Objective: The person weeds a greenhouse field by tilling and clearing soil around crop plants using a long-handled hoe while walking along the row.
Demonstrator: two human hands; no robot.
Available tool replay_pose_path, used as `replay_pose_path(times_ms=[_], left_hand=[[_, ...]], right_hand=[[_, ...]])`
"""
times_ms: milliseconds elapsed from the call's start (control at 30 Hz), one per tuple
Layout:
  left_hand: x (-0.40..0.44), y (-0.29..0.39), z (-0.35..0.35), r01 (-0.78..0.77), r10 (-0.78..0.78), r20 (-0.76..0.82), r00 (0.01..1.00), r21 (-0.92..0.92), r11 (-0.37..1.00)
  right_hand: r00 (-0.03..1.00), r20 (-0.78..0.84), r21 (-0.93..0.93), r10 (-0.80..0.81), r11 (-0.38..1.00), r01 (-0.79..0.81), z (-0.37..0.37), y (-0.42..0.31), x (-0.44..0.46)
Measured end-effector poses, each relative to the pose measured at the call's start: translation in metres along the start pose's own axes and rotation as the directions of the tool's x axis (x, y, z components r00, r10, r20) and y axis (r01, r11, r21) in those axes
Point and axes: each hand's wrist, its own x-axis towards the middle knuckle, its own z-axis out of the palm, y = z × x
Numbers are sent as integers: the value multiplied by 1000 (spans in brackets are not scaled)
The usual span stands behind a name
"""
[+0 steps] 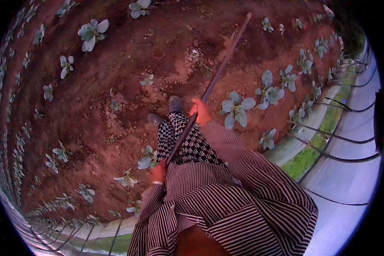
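The right hand (201, 112) and left hand (158, 172) grip a long pole (222, 66), its near end hard to discern.

Nothing legible here, not one word, brand or number! The closest we get to lettering is down on the patterned trousers (200, 147): small pale motifs, row after row, repeating across the black cloth of both legs. Are they letters? Are they just a print? Too small and too soft to call, so no reading comes off them!
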Motion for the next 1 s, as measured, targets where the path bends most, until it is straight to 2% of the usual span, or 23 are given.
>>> replay_pose_path(times_ms=[33, 133, 167, 267, 300, 367, 400, 467, 500, 600, 667, 733, 800, 900, 1000], left_hand=[[14, 6, 8, -7, 9, 44, 999, -41, 999], [31, 42, 1, -65, 59, 204, 977, 19, 998], [32, 42, 4, -60, 55, 206, 977, 17, 998], [7, 35, 1, 10, -36, 197, 980, 128, 992], [-7, 46, -17, 178, -214, 265, 940, 152, 972], [-34, 10, -20, 126, -159, 137, 978, 222, 967], [-48, -7, -26, 103, -129, 85, 988, 257, 961], [-68, -15, -44, 180, -212, 98, 972, 263, 948], [-84, -18, -48, 233, -269, 108, 957, 265, 936], [-86, -22, -52, 257, -259, -30, 965, 278, 925], [-55, -13, -50, 223, -202, -98, 974, 301, 927], [-39, -15, -47, 37, 22, -231, 973, 248, 968], [-29, -5, -61, 11, 35, -207, 978, 216, 976], [-40, -2, -80, -66, 87, -179, 980, 120, 991], [-45, -38, -78, -86, 90, -140, 986, 36, 996]], right_hand=[[999, 23, -36, -42, 998, 43, -10, -10, 14], [992, -73, -170, -104, 981, 90, 8, -42, 16], [994, -80, -171, -73, 984, 59, 4, -36, 21], [995, -97, -179, 37, 982, -54, -30, 26, 39], [993, -95, -182, 73, 979, -89, -35, 49, 40], [986, -90, -186, 142, 970, -157, -36, 88, 39], [969, -38, -80, 242, 966, -245, -30, 96, 20], [901, 93, 90, 423, 898, -431, -13, 99, -18], [871, 73, 146, 485, 859, -491, -10, 106, -28], [888, 179, 237, 424, 857, -457, -4, 103, -38], [955, 123, 191, 271, 938, -290, -5, 90, -9], [963, 100, 165, 248, 951, -262, 19, 53, -7], [970, 100, 230, 220, 944, -237, 31, 35, -9], [989, 48, 206, 140, 967, -147, 58, 12, -49], [993, 68, 157, 95, 982, -105, 73, 20, -73]])
